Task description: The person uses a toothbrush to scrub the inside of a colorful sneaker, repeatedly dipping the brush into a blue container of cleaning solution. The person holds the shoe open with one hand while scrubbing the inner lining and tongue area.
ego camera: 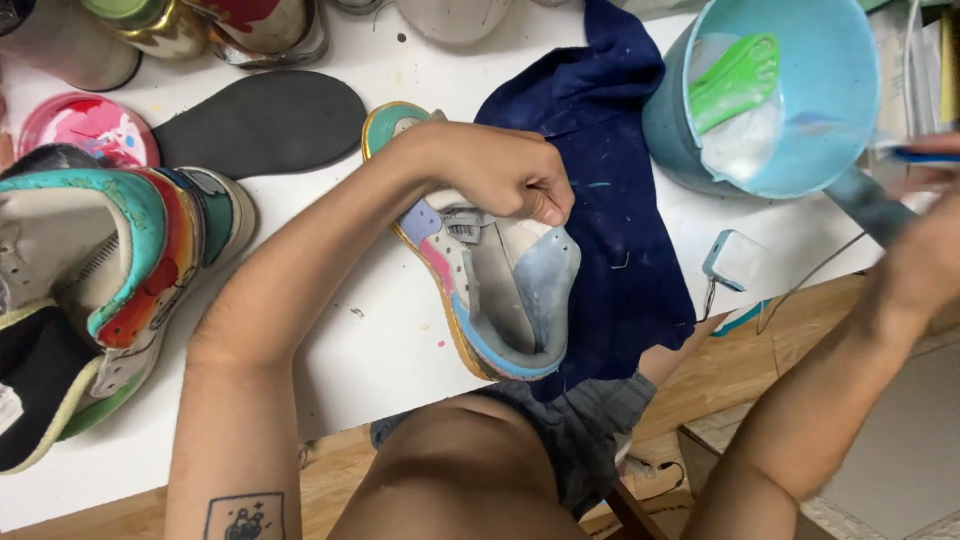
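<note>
A pastel-painted leather sneaker (500, 290) (gold-edged sole, grey heel) was held on the white worktop (380, 340) by the left hand (500, 170), fingers pinched shut on its tongue; the blurred right hand's (925, 250) grip couldn't be told.

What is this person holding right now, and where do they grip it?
The left hand pinches the tongue of the painted sneaker. The right hand is blurred near a blue item; its hold cannot be told.

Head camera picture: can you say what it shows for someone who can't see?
The left hand pinches the tongue of a colourful painted sneaker on a white table. The blurred right hand reaches near a blue bucket; a navy cloth lies between.
</note>
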